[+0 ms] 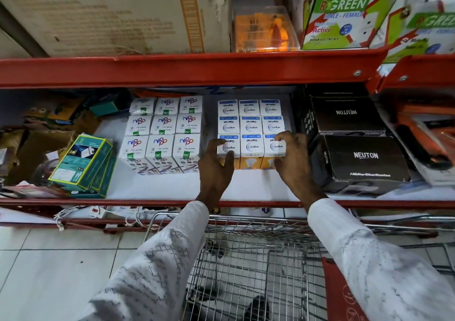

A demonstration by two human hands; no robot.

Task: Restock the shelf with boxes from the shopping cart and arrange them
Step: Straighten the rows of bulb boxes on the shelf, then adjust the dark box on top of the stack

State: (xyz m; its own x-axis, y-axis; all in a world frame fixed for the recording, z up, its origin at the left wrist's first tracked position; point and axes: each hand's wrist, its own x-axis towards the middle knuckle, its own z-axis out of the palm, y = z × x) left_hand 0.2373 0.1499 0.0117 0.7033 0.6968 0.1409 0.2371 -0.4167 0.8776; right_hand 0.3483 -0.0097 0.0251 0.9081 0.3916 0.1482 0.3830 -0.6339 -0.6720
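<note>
White Wipro Garnet bulb boxes (251, 126) stand in three rows of three on the white shelf board (172, 185). My left hand (216, 165) presses the left end of the front row (251, 148), thumb on the front face and fingers on top of the leftmost box. At the right end my right hand (293, 158) grips the rightmost box. To the left stands a second block of white boxes with colourful logos (162, 131), also three by three. The wire shopping cart (246, 259) sits below my arms, and no boxes show in it.
Two black Neuton boxes (357, 148) stand just right of my right hand. Teal boxes (83, 165) lean at the left among loose clutter. The red shelf rail (172, 68) runs above, with cartons on the upper shelf. White floor tiles lie at lower left.
</note>
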